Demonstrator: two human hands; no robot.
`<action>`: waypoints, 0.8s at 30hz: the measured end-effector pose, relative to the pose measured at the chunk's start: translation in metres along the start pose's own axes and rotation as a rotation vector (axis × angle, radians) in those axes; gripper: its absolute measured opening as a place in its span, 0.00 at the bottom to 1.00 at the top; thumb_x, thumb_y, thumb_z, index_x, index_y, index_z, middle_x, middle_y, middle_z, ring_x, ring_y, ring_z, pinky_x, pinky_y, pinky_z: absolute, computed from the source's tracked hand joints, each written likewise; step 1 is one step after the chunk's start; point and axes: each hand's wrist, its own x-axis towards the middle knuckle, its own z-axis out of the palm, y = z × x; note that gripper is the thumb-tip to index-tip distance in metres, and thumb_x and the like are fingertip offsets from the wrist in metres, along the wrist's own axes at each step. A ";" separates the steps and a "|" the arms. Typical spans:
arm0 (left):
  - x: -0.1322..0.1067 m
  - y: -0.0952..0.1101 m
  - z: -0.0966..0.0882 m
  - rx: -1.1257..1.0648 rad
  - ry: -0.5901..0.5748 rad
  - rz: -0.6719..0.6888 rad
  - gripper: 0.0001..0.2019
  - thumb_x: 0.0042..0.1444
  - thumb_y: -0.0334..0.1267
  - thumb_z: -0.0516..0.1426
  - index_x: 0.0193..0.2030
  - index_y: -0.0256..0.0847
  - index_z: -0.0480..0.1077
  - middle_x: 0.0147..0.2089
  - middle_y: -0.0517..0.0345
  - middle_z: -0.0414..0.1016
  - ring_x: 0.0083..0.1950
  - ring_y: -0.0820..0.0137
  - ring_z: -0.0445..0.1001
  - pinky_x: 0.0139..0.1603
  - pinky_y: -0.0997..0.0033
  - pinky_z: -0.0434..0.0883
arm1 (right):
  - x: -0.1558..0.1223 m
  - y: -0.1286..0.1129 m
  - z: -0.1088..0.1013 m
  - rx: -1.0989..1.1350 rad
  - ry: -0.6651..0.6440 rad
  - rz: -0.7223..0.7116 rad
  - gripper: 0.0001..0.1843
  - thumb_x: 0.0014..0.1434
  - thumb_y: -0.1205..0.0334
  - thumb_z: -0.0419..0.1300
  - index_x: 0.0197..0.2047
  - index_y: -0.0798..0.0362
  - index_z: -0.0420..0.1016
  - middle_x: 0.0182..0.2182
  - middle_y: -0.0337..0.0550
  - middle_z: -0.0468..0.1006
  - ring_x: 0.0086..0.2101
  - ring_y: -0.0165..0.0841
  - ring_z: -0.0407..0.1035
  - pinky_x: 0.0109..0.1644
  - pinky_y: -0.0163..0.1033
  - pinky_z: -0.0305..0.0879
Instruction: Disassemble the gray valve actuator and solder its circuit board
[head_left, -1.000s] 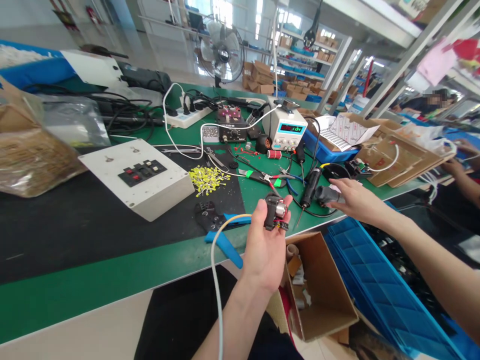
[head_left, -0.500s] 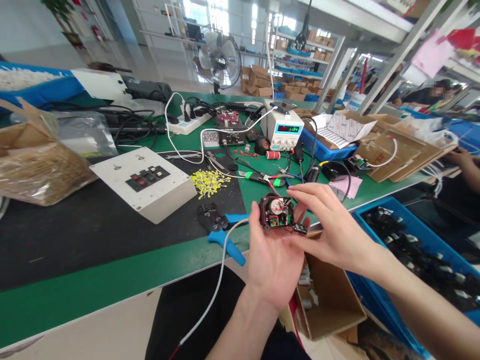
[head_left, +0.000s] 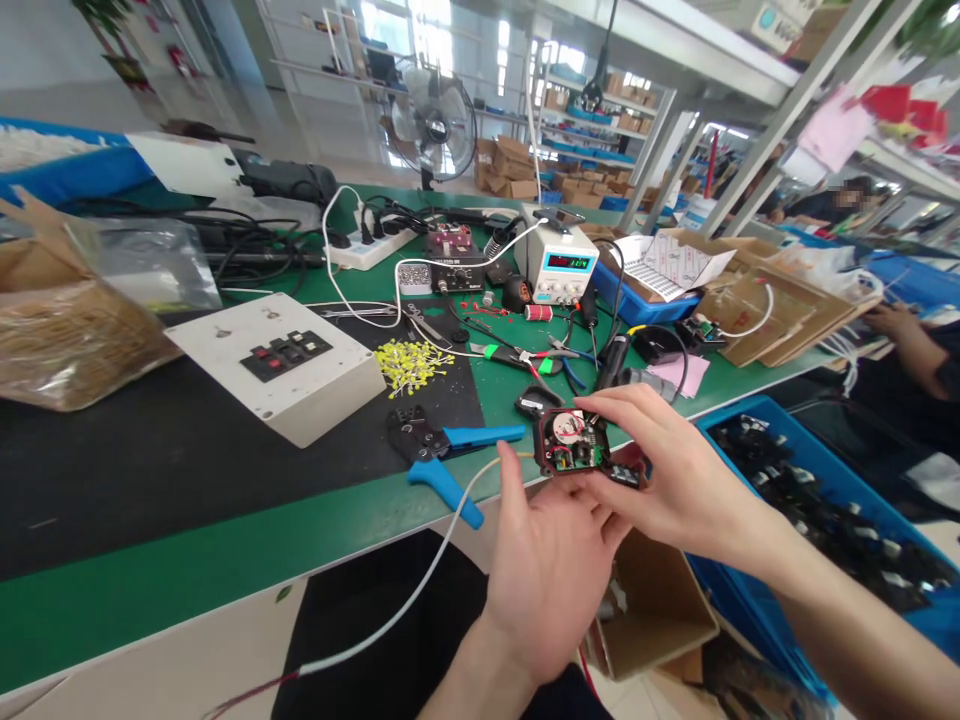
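My left hand (head_left: 551, 560) holds a small open black housing (head_left: 571, 443) with a circuit board and a round silver part inside; a white cable (head_left: 405, 605) runs from it down toward me. My right hand (head_left: 660, 475) grips the same housing from the right, fingers pinched on its top and lower edge. Both hands hover just over the front edge of the green bench (head_left: 225, 560). A separate black cover piece (head_left: 537, 402) lies on the bench just behind the housing.
Blue-handled crimping pliers (head_left: 442, 455) lie left of my hands. A white switch box (head_left: 281, 365), yellow LEDs (head_left: 411, 362), a power supply (head_left: 562, 265) and cutters (head_left: 525, 357) sit further back. An open cardboard box (head_left: 660, 600) and a blue crate (head_left: 825, 520) stand below right. Another person's arm (head_left: 911, 335) rests far right.
My right hand came back from the dark grey tool on the bench to the housing and now pinches it together with my left. Both hands drifted slightly lower and right.
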 end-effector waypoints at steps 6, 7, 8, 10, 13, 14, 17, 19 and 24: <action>-0.034 -0.008 -0.018 0.303 0.319 -0.017 0.22 0.69 0.57 0.55 0.37 0.40 0.77 0.51 0.47 0.83 0.52 0.59 0.78 0.59 0.57 0.72 | -0.011 0.010 -0.008 -0.013 -0.026 0.039 0.36 0.63 0.61 0.68 0.71 0.44 0.60 0.58 0.47 0.72 0.57 0.46 0.69 0.61 0.54 0.72; -0.040 -0.006 -0.019 0.412 0.363 0.006 0.20 0.67 0.54 0.59 0.31 0.40 0.74 0.49 0.48 0.83 0.49 0.61 0.78 0.57 0.60 0.72 | -0.013 0.012 -0.009 -0.011 -0.027 0.052 0.38 0.62 0.61 0.69 0.71 0.44 0.59 0.58 0.47 0.72 0.56 0.46 0.70 0.60 0.53 0.72; -0.044 -0.003 -0.021 0.516 0.387 0.033 0.20 0.65 0.52 0.61 0.27 0.40 0.72 0.48 0.48 0.83 0.47 0.62 0.77 0.55 0.62 0.72 | -0.014 0.012 -0.009 -0.006 -0.030 0.063 0.39 0.61 0.61 0.70 0.71 0.44 0.59 0.58 0.47 0.72 0.56 0.46 0.70 0.60 0.52 0.72; -0.051 0.003 -0.024 0.685 0.384 0.093 0.22 0.64 0.50 0.62 0.23 0.40 0.69 0.48 0.49 0.83 0.46 0.62 0.77 0.54 0.63 0.71 | -0.017 0.013 -0.009 0.005 -0.053 0.057 0.37 0.61 0.63 0.68 0.69 0.44 0.59 0.58 0.46 0.72 0.57 0.45 0.70 0.60 0.51 0.72; -0.052 0.013 -0.035 0.849 0.366 0.174 0.20 0.66 0.50 0.61 0.25 0.41 0.72 0.54 0.51 0.82 0.50 0.60 0.78 0.56 0.62 0.71 | -0.019 0.015 -0.007 0.008 -0.095 0.030 0.32 0.62 0.68 0.64 0.67 0.45 0.61 0.57 0.45 0.72 0.56 0.43 0.70 0.60 0.50 0.71; -0.052 0.015 -0.039 0.890 0.375 0.194 0.19 0.66 0.50 0.60 0.27 0.42 0.73 0.56 0.51 0.81 0.51 0.60 0.78 0.57 0.61 0.71 | -0.021 0.017 -0.005 0.014 -0.098 0.033 0.31 0.63 0.68 0.64 0.67 0.45 0.62 0.57 0.45 0.72 0.56 0.43 0.70 0.60 0.49 0.71; -0.047 0.018 -0.051 0.967 0.412 0.245 0.16 0.67 0.51 0.60 0.35 0.43 0.78 0.60 0.52 0.79 0.56 0.59 0.77 0.61 0.62 0.71 | -0.026 0.027 0.001 0.096 -0.080 0.107 0.32 0.63 0.67 0.65 0.68 0.45 0.63 0.58 0.43 0.73 0.57 0.42 0.70 0.63 0.49 0.70; -0.044 0.020 -0.056 0.999 0.420 0.263 0.12 0.67 0.50 0.61 0.44 0.45 0.79 0.60 0.52 0.79 0.57 0.61 0.77 0.61 0.64 0.71 | -0.030 0.038 0.006 0.228 -0.058 0.185 0.33 0.64 0.66 0.66 0.69 0.43 0.64 0.62 0.42 0.71 0.60 0.41 0.68 0.68 0.49 0.67; -0.036 0.023 -0.060 1.009 0.448 0.290 0.15 0.63 0.46 0.64 0.55 0.46 0.74 0.58 0.51 0.78 0.51 0.66 0.78 0.52 0.67 0.75 | -0.037 0.061 0.019 0.570 0.024 0.303 0.33 0.65 0.61 0.70 0.70 0.44 0.66 0.65 0.44 0.68 0.64 0.42 0.65 0.73 0.50 0.62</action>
